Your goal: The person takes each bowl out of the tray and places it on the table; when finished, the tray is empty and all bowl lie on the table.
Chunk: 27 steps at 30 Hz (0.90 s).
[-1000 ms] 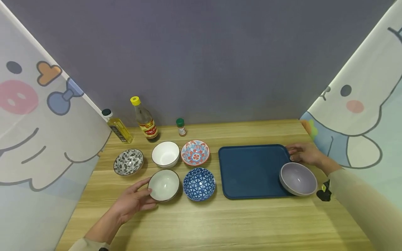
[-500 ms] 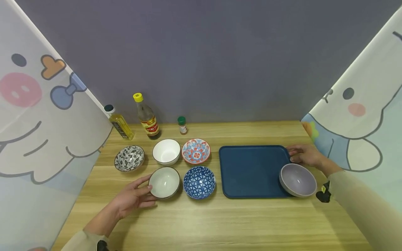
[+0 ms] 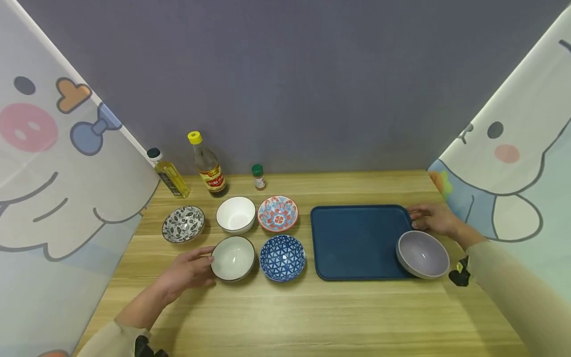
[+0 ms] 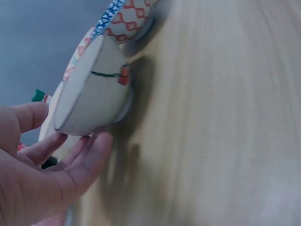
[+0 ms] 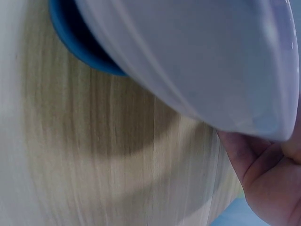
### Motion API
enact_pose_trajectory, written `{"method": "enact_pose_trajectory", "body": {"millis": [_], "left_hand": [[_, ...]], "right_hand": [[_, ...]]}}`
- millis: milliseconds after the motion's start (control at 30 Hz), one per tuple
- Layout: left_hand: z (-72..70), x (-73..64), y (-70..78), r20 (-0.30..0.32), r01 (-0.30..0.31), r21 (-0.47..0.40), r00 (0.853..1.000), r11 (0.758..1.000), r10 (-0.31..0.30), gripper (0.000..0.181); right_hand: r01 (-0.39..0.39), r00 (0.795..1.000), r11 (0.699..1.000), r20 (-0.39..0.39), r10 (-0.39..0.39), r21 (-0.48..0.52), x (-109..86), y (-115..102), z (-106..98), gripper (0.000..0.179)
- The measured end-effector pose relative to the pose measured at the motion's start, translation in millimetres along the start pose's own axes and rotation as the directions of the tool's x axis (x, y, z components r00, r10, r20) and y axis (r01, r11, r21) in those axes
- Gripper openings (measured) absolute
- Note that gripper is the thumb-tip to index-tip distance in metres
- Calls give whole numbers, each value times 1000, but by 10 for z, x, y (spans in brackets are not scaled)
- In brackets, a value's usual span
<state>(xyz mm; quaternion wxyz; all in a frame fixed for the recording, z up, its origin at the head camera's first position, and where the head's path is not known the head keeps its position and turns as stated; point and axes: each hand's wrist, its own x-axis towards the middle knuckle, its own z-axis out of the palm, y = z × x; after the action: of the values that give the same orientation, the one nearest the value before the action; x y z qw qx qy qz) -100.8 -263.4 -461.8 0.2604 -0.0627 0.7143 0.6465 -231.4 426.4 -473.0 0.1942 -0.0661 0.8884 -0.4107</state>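
Observation:
My left hand is at the left side of a white bowl with a dark rim. In the left wrist view its fingertips touch the outer wall of that white bowl, which bears a small red and green motif, and the thumb stands apart from the rim. My right hand lies at the far right corner of a dark blue tray, just behind a pale purple bowl. That bowl overlaps the tray's right edge. In the right wrist view the purple bowl hides the fingertips.
Beside the white bowl are a blue patterned bowl, a red-blue bowl, another white bowl and a black-leaf bowl. Behind stand an oil bottle, a yellow-capped sauce bottle and a green-capped jar.
My left thumb has come off the white bowl's rim, and the left hand has drawn back slightly to the left. My right hand, the tray and the bowls stay put.

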Motion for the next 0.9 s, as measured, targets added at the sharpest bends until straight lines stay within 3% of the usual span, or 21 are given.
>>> {"method": "enact_pose_trajectory", "body": {"millis": [267,467,667,900], "left_hand": [[1,10,378,-122,0,190,992,982,24,54],[157,121,717,-88,-69,250,992,966,94,51],[544,344,990,28,-144,218,990,965,142,51],[1239,669,1184,187,-204,187,968,961,169,53]], "right_hand": [[0,1000,1000,-1,0,-12,-1,14,-14,59],[6,1000,1000,-7,-6,-3,-8,15,-2,59],[0,1000,1000,-6,0,5,-24,9,0,59],[12,1000,1000,-15,-11,28,-23,12,22,59]]}}
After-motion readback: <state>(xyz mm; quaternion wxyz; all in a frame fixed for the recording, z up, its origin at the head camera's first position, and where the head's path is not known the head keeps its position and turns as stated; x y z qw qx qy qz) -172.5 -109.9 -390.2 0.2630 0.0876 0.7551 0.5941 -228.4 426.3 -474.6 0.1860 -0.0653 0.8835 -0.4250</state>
